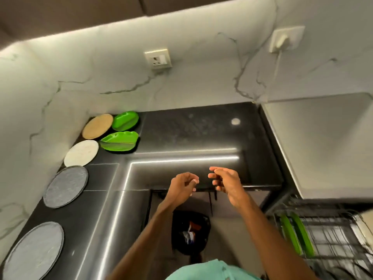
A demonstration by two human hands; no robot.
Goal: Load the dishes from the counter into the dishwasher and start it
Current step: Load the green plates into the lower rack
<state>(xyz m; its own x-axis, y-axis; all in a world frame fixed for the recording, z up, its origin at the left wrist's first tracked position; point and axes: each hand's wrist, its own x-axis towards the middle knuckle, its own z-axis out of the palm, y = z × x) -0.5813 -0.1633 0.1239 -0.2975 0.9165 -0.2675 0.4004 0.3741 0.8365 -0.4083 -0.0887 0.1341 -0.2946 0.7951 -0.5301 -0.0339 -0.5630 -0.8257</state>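
Observation:
Two green leaf-shaped plates lie on the black counter (191, 134) at the back left: one nearer (120, 141), one behind it (125, 120). Beside them along the wall lie a tan round plate (97, 126), a white round plate (81, 152) and two grey round plates (65, 186) (33, 251). Two more green plates (296, 233) stand upright in the dishwasher's wire rack (333, 235) at the lower right. My left hand (182, 187) and my right hand (227, 182) hover side by side above the counter's front edge, fingers loosely curled, holding nothing.
The white dishwasher body (327, 142) stands to the right of the counter. A black bin (190, 232) with scraps sits on the floor below my hands. Two wall sockets (158, 58) (286, 38) are on the marble backsplash, the right one with a plug and cord.

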